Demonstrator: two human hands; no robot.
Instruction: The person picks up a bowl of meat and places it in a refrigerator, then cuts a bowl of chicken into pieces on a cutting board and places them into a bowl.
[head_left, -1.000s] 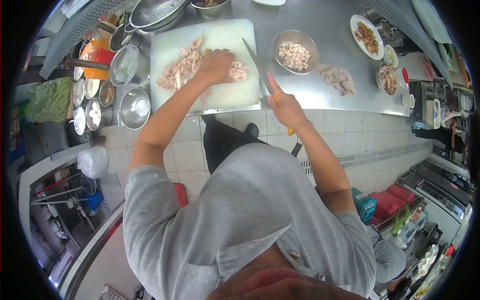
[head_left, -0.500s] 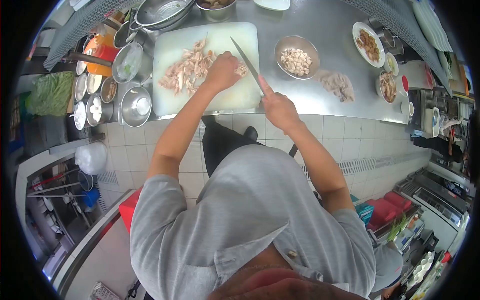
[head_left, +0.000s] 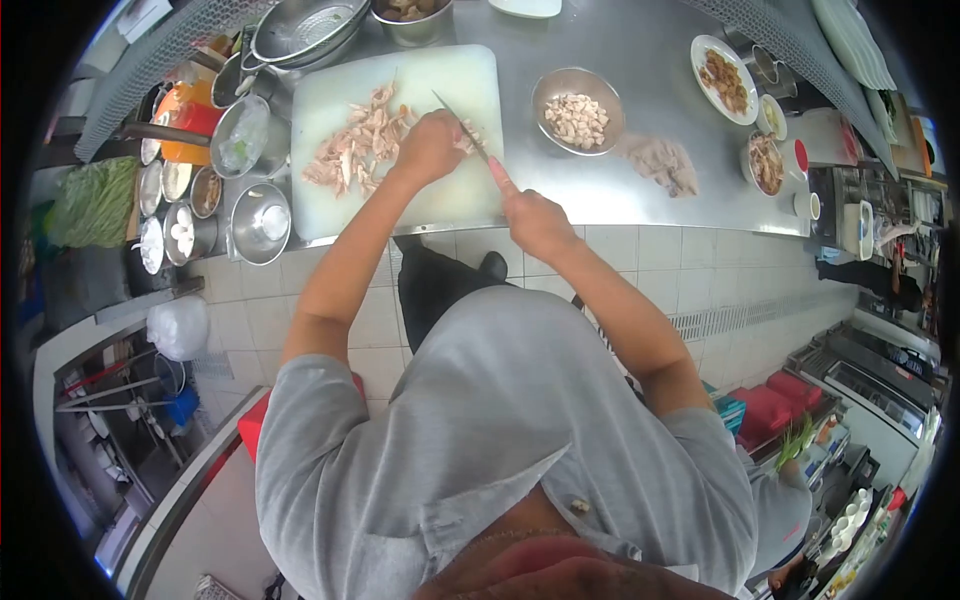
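Observation:
On the white cutting board (head_left: 455,75) lies a loose heap of pale shredded meat (head_left: 350,155), which looks like cooked chicken. My left hand (head_left: 430,147) is over the board's right part, its fingers curled down on a small portion of the meat, partly hidden under them. A kitchen knife (head_left: 462,123) is in my right hand (head_left: 538,222), closed round the handle near the board's right edge. The blade slants up and left, close against my left fingers. A few small bits lie beyond the blade.
Right of the board stands a metal bowl (head_left: 555,84) of diced pale pieces, with a crumpled cloth (head_left: 660,165) beside it. A plate of browned food (head_left: 725,82) is farther right. Metal bowls (head_left: 262,222) and a colander (head_left: 305,28) crowd the left side.
The knife has come left and closer to my left hand, its blade now right beside the fingers. The whole view has shifted slightly.

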